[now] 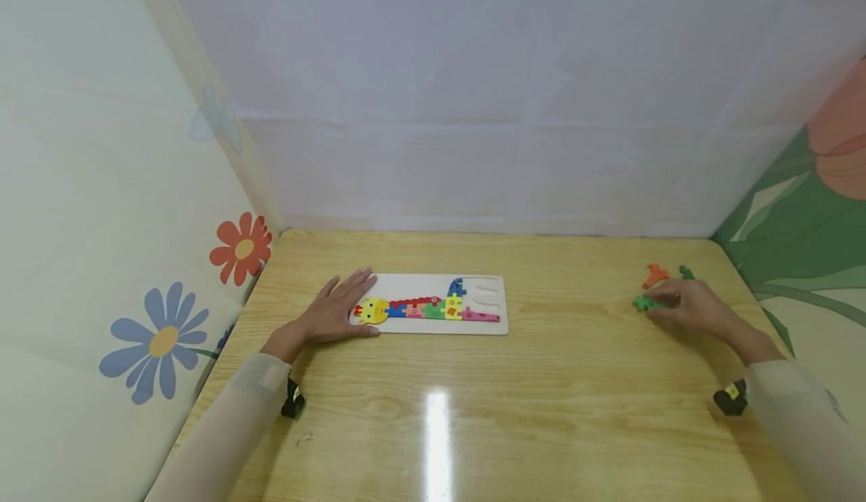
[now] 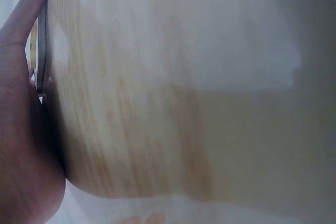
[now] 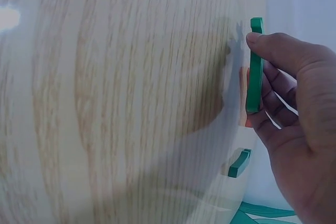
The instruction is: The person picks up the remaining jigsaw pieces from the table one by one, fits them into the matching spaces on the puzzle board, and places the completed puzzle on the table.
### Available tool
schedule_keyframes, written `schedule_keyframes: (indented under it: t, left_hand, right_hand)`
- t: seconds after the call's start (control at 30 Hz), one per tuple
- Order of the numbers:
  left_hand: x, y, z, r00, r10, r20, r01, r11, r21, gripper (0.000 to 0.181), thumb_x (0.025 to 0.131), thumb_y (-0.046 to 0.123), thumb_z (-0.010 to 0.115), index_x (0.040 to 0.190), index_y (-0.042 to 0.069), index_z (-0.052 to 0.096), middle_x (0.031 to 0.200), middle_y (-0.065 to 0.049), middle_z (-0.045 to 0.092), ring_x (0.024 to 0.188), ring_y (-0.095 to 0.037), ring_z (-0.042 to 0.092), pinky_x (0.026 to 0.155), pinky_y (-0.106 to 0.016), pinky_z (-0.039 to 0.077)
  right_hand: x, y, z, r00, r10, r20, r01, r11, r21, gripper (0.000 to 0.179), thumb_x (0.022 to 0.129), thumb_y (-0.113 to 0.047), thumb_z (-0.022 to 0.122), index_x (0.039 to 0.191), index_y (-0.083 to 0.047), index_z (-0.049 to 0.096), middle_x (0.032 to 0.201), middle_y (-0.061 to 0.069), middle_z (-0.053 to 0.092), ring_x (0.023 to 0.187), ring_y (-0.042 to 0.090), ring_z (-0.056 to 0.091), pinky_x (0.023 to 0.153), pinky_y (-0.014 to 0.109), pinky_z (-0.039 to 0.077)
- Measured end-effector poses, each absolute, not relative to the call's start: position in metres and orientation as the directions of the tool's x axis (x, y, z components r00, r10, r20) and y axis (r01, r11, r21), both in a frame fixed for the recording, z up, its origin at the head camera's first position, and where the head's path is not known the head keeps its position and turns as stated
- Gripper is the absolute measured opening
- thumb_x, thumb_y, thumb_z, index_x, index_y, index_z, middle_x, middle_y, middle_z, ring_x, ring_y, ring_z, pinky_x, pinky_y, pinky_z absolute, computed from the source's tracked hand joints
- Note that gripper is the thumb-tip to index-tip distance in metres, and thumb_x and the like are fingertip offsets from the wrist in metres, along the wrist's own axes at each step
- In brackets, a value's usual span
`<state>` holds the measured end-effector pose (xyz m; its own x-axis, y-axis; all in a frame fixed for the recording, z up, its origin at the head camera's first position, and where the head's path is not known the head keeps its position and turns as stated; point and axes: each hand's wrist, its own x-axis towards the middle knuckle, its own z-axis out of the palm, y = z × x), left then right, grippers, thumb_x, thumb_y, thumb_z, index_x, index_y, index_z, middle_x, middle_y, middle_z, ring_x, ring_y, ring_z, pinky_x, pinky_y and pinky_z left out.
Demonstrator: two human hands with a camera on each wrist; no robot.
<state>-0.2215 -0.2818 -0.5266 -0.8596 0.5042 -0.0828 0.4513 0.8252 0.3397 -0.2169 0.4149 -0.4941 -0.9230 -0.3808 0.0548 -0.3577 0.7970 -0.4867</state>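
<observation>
A white puzzle board (image 1: 419, 328) lies on the table, with a giraffe of coloured pieces set in it. Bare recesses show at its right end. My left hand (image 1: 331, 310) rests across the board's left end, fingers spread and thumb along the near edge; in the left wrist view the hand (image 2: 23, 114) touches the board's side. Over at the right, my right hand (image 1: 690, 308) pinches a green puzzle piece (image 3: 255, 72) between thumb and fingers, held above the table. Just beyond that hand lie an orange puzzle piece (image 1: 655, 274) and a dark green puzzle piece (image 3: 240, 163).
The wooden table (image 1: 541, 397) has its back edge against a pale cloth wall. Flower-printed cloth (image 1: 162, 340) stands along the left side, and leaf-printed cloth (image 1: 812, 239) along the right. A bright reflection lies on the tabletop near the front.
</observation>
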Motion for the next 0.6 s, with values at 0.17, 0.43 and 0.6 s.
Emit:
schedule_keyframes:
  t: [0.17, 0.43, 0.6]
  left_hand:
    - [-0.2216, -0.2816, -0.5273, -0.862, 0.500, -0.089, 0.443, 0.826, 0.347, 0.115, 0.087, 0.071, 0.071, 0.171, 0.014, 0.017, 0.179, -0.007, 0.010, 0.165, -0.031, 0.008, 0.129, -0.063, -0.002]
    - [-0.2215, -0.2819, -0.5264, -0.862, 0.500, -0.087, 0.445, 0.827, 0.345, 0.116, 0.087, 0.071, 0.072, 0.171, 0.014, 0.017, 0.179, -0.007, 0.010, 0.165, -0.031, 0.008, 0.129, -0.063, -0.001]
    - [-0.2203, -0.2813, -0.5250, -0.861, 0.503, -0.073, 0.450, 0.821, 0.352, 0.115, 0.087, 0.069, 0.072, 0.171, 0.012, 0.018, 0.179, -0.009, 0.012, 0.164, -0.033, 0.010, 0.128, -0.064, 0.000]
  right_hand:
    - [-0.2175, 0.4139, -0.4944, -0.920, -0.387, 0.070, -0.372, 0.799, -0.472, 0.034, 0.085, -0.011, 0.090, 0.113, 0.004, 0.079, 0.111, 0.021, 0.077, 0.094, 0.033, 0.074, 0.077, 0.025, 0.058]
    - [-0.2193, 0.4121, -0.4956, -0.899, -0.421, 0.123, -0.427, 0.774, -0.468, 0.033, 0.083, -0.008, 0.090, 0.111, 0.006, 0.079, 0.108, 0.021, 0.077, 0.092, 0.031, 0.074, 0.075, 0.026, 0.059]
    - [-0.2200, 0.4081, -0.4947, -0.892, -0.426, 0.151, -0.443, 0.761, -0.473, 0.032, 0.081, -0.007, 0.092, 0.109, 0.005, 0.080, 0.104, 0.017, 0.078, 0.089, 0.015, 0.072, 0.073, 0.024, 0.059]
